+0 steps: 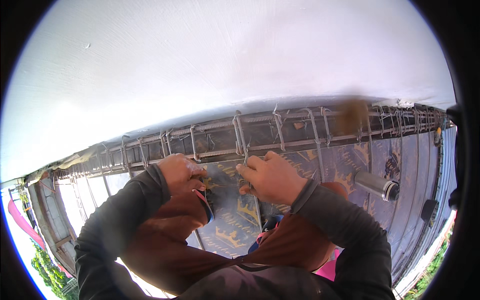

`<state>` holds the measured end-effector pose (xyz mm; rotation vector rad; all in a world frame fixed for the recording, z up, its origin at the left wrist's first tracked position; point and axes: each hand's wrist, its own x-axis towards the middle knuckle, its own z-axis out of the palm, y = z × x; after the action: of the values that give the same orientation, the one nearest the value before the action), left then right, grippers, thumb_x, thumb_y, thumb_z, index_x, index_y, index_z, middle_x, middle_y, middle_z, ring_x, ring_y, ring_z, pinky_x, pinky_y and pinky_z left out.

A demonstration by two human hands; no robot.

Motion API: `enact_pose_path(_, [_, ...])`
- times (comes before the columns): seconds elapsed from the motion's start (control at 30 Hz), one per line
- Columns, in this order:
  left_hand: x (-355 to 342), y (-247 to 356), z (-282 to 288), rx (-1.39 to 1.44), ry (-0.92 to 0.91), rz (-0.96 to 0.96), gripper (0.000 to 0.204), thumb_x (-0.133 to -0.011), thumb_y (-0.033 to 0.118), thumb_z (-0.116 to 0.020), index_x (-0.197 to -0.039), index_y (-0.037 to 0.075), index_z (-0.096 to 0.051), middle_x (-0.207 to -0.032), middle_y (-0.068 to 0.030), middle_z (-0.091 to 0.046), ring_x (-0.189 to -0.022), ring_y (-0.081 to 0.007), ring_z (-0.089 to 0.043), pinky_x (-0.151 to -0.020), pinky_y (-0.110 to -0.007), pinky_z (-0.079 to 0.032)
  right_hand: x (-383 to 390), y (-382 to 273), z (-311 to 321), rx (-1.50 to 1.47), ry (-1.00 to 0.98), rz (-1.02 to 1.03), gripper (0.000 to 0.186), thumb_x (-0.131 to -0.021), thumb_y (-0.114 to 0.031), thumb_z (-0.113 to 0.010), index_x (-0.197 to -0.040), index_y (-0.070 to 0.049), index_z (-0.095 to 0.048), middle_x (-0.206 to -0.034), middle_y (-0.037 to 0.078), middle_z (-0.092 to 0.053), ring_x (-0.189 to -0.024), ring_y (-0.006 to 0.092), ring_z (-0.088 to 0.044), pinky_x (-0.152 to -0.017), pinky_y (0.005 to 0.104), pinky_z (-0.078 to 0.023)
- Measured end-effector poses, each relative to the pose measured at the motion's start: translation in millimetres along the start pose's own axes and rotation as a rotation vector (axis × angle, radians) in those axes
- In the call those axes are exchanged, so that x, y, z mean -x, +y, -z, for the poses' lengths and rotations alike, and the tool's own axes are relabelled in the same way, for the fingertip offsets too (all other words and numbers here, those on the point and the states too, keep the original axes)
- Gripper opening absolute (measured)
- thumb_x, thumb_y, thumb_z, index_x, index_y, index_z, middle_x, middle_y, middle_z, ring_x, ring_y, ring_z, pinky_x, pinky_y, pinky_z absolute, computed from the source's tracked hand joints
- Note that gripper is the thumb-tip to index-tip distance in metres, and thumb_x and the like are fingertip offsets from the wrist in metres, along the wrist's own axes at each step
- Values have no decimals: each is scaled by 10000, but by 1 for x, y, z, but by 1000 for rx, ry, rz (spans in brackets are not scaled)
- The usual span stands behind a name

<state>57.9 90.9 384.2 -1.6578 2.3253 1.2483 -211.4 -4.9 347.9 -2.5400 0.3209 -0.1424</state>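
A long steel rebar cage (239,131) with stirrups and thin wire ties runs across the middle, below a white surface. My right hand (272,180) is right of centre, its thumb and forefinger closed on a thin metal wire (246,161) below a pair of stirrups. My left hand (182,175) is curled by my left knee, just under the cage; what its fingertips hold, if anything, is hidden. Beneath the cage are patterned boards (225,232) crossed by thin bars.
A steel bottle (372,182) lies right of my right knee. The pale wall (225,50) fills the top. A wood-and-block edge (52,210) with pink cloth and greenery is at far left, and corrugated metal (430,200) runs along the far right.
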Motion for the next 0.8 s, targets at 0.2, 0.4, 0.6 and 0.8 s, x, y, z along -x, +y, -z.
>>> enact_pose_path(0.2, [22,-12,-6,221,-3,41,316,-804,342,-753,-952,63,-749,-850,-134,-713,-792,-316,-678,-716,-415,-541,-19,2,5,-381,-181,-60,439,-833,-397,-716,-1066,-26,-683,-931,141,-649,-845,342,-641,-750,437,-488])
enact_pose_path(0.4, [26,-6,-6,278,-23,72,267,-791,305,-764,-994,133,-764,-851,-116,-716,-787,-305,-674,-702,-394,-536,-24,9,3,-590,-313,-142,448,-826,-401,-729,-1048,-13,-705,-933,167,-665,-884,367,-642,-776,432,-501])
enact_pose_path(0.6, [37,-15,-26,392,15,67,265,-833,242,-740,-1067,118,-745,-843,-118,-722,-760,-266,-685,-700,-367,-541,-25,12,0,-635,-305,-141,386,-807,-355,-757,-984,-15,-720,-889,163,-676,-800,351,-647,-712,416,-503])
enact_pose_path(0.8, [37,-18,-29,729,-89,280,239,-880,140,-694,-1111,91,-731,-796,-93,-722,-631,-128,-664,-632,-283,-542,-22,16,-2,-634,-256,-184,268,-803,-287,-761,-888,-36,-720,-853,145,-684,-761,333,-644,-666,410,-497])
